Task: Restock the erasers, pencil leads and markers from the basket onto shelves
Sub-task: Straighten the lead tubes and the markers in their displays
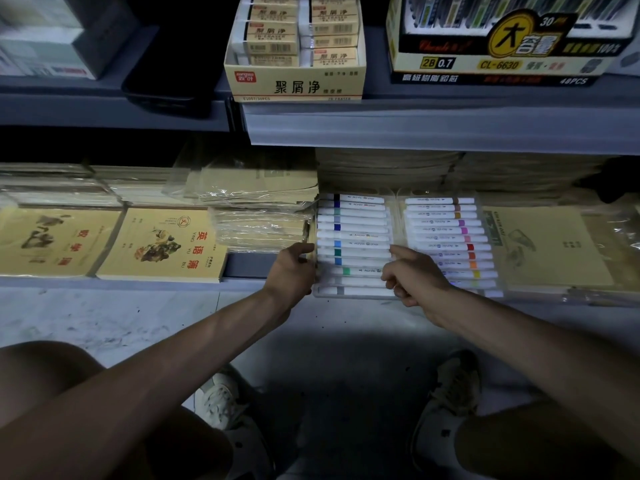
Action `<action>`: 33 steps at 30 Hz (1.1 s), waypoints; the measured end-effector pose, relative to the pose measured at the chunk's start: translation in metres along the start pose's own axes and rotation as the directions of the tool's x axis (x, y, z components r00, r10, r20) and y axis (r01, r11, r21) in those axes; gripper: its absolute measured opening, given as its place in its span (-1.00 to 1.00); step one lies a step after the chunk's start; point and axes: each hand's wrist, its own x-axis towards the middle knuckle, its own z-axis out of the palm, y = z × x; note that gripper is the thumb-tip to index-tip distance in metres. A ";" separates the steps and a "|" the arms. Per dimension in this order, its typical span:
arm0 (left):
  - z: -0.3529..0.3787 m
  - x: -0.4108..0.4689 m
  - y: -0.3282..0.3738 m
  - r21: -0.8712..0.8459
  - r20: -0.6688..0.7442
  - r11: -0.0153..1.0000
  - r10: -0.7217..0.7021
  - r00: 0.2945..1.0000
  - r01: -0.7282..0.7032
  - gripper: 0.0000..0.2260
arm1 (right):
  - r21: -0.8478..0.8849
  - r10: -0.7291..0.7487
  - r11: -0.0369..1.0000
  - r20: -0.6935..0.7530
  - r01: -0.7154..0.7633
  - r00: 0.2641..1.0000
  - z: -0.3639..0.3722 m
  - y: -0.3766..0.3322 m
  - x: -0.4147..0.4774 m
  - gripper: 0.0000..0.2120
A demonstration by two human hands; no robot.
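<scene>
Person's crouched at the shelving, both hands on a clear plastic case of white acrylic markers w/ coloured bands (360,220). The case lies flat at the front of the grey lower shelf (242,284), markers in two columns side by side, its front edge slightly over the shelf lip. It sits btwn a wrapped stack of tan exercise books (263,226) on the left & a loose tan booklet (547,247) on the right.

The left hand (294,268) is at the case's left edge, fingers curled round it; looks like a grip, though the light is dim. The right hand (412,275) lies on top near the middle, index finger stretched out across the markers, other fingers curled in; can't tell if it's clamped on the case or only pressing.

On the grey upper shelf (415,128): a yellow cardboard box of paper-sleeved erasers (294,83) & beside it a black-and-cream box of 2B pencil leads (498,60).
</scene>
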 end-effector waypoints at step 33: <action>0.003 -0.008 -0.006 -0.137 -0.059 0.985 -0.114 0.992 0.105 -0.77 | 0.118 0.050 0.992 0.027 -0.053 0.998 -0.004 0.010 -0.020 -0.36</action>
